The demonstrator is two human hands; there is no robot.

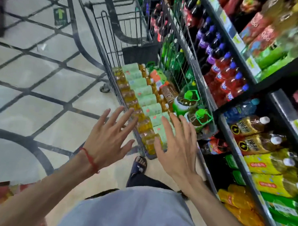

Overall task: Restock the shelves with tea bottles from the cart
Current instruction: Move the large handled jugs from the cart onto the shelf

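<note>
Both hands are empty, fingers spread wide and straight. The left hand (108, 138) hangs over the near left rim of the cart (111, 60), and the right hand (176, 145) is over the near end of the load. Can't tell if either is touching yet; pic is a bit smeared.

The tea bottles (142, 97) lie on their sides in the cart in a long tight row, pale green labels up, amber liquid showing on the left side. Bigger green-capped bottles (184, 102) sit beside them on the shelf side. The shelves (247, 172) run along the person's right, just beside the cart, already well stocked w/ drinks.

Step in hand looks like the first grab, so nothing's been shelved yet afaict. To do it well: start at the near end, wrap fingers round the bottle body, not the cap, one per hand. Lift straight up clear of the wire wall before swinging right. Packed rows can drag a neighbour along, so ease each one out.
</note>
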